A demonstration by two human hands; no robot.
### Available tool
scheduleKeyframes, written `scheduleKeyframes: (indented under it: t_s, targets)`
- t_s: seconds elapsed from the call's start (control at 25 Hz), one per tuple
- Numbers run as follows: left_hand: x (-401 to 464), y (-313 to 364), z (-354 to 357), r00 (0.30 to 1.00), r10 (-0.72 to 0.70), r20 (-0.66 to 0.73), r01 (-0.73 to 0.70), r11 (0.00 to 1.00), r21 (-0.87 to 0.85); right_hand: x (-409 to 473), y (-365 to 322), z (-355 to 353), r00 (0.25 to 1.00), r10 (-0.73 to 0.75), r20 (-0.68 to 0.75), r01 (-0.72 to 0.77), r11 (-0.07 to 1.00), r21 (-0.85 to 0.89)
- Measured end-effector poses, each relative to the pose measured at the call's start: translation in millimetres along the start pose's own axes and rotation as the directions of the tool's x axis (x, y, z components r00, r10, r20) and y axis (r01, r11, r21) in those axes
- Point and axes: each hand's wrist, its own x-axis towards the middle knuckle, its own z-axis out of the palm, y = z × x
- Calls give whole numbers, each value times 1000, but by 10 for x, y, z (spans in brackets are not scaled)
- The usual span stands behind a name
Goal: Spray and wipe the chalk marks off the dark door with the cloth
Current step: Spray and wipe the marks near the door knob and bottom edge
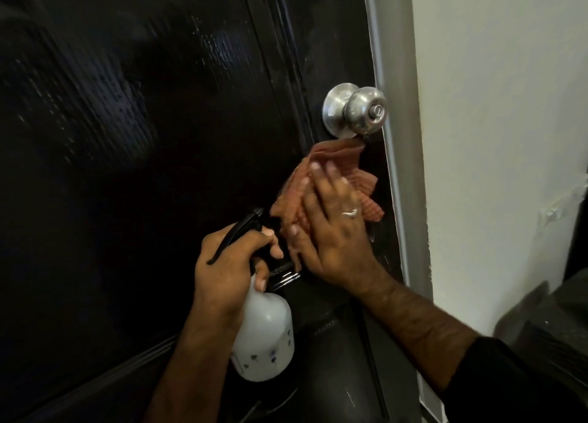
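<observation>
Two hands are at work, both just below the round brushed-metal door knob [356, 111], which serves as the landmark here. The right hand [331, 231] lies flat with its fingers straight and a little spread, pressing the crumpled rust-orange ribbed cloth [346, 165] against the glossy dark door [159, 136]; the cloth's top corner reaches up to the underside of the knob, and its folds bulge out toward the door's latch edge. The left hand [232, 260], lower and farther from the knob, has its fingers curled round the neck of the white translucent plastic spray bottle [264, 336], with a finger near the black trigger head [241, 228], whose nozzle points toward the cloth. The bottle's body hangs below that hand, tilted.

Judging progress: the large panel away from the knob shows wet streaks and sheen, so much of it seems already sprayed and wiped, and I see no clear chalk lines there. A small pale fleck well below the knob, on the lower panel [337, 375], may be a mark left to clean, though it is too small to be sure. The strip under the knob looks like the patch in hand.

The right forearm comes in from the lower corner in a dark sleeve [515, 381], wrist bent back so the palm faces the door; the left forearm rises steeply from the bottom edge.
</observation>
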Motion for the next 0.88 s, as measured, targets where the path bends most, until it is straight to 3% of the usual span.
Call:
scheduleKeyframes:
  t_s: [0.04,0.16,0.28,0.32,0.4,0.48,0.56,0.6,0.64,0.72,0.76,0.8,0.84,0.88]
  targets:
    - [7,31,-11,1000,10,-3,-10,1000,-3,8,-12,-4,997,-81,18,81,996,-26]
    - [40,117,-35,999,29,-35,-29,1000,-9,251,-200,-27,999,-11,-34,13,997,77]
    - [43,171,-49,997,14,-71,-18,999,-46,238,-230,-26,978,-206,15,204,976,78]
    - [40,176,-65,997,18,-74,-21,999,-36,150,-89,-24,981,-196,-1,195,979,58]
    - [25,184,-108,997,32,-69,-33,999,-4,-1,351,-19,997,-31,-67,34,998,57]
    - [30,179,-160,998,42,-55,-41,999,10,-9,696,-71,970,222,-95,-203,963,175]
    - [55,175,-179,998,47,-52,-46,999,20,144,592,-26,844,526,-106,-465,816,343]
    - [59,174,-172,998,48,-51,-47,999,20,188,378,10,806,583,-100,-511,772,379]
    - [64,164,-157,998,50,-49,-49,999,14,151,150,47,842,531,-92,-476,813,336]
    - [57,130,-106,998,52,-37,-52,999,-2,-243,-110,195,996,81,23,-84,980,183]
    - [46,100,-70,998,52,-24,-52,999,-5,-460,-71,188,988,-116,104,101,985,142]
    - [31,57,-38,999,50,-7,-50,999,-4,-657,112,151,966,-217,141,203,973,108]
    - [12,3,-13,999,42,13,-42,999,0,-785,316,103,966,-221,138,211,974,81]
    - [-2,-62,11,999,28,36,-28,1000,5,-828,462,73,987,-116,109,110,992,53]
